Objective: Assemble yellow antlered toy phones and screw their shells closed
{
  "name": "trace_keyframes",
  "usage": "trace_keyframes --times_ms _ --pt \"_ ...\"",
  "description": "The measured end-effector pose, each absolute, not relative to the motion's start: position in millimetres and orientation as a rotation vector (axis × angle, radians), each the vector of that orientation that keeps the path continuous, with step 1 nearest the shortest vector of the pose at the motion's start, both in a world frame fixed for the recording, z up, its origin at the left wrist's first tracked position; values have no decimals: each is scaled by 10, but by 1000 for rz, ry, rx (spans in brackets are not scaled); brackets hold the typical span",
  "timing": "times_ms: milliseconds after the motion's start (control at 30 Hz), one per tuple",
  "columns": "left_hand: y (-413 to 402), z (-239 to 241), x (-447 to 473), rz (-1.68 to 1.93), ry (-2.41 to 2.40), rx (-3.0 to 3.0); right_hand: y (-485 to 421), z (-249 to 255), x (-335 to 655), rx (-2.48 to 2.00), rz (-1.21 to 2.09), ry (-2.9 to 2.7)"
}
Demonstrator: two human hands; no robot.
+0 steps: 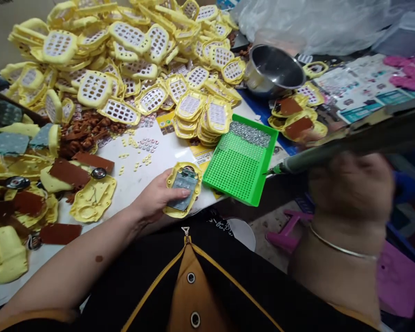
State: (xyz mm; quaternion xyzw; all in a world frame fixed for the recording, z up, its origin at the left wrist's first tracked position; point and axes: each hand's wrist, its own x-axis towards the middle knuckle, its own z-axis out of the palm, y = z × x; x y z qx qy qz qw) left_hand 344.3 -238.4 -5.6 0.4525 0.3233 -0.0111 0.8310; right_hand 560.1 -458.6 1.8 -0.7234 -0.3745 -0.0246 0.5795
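My left hand (162, 191) is closed around a yellow plastic toy shell (169, 208), its thumb pressed on the grey-blue circuit board (185, 182) inside. Raised at the right, my right hand (351, 189) grips a long dark electric screwdriver (318, 156); both are blurred. The driver's tip points left, by the right wall of a green perforated tray (240, 177). Small silvery screws (251, 134) fill the far end of that tray. Behind the held shell, yellow housings with printed white faces (190, 105) stand in two stacks.
A big heap of yellow shells (95, 87) covers the back left. Brown boards and speakers (98, 173) lie among open shells at left. A steel bowl (274, 69) stands behind the tray, near pink parts (410, 71). Below the table at right is a pink stool (397, 276).
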Motion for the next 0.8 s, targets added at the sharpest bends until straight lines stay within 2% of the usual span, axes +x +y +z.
trace_keyframes --times_ms 133,300,533,800 --pt "-2537 -37 3935 -99 606 974 -4388 75 5650 -1425 154 -730" --pt "-2645 -32 4212 -144 699 908 -3938 20 5734 -1279 181 -884" --pt "-2617 -60 4214 -170 742 757 -3556 -354 5858 -1371 80 -991" --pt "-2569 -124 4218 -205 720 736 -3534 -419 5884 -1484 92 -1002"
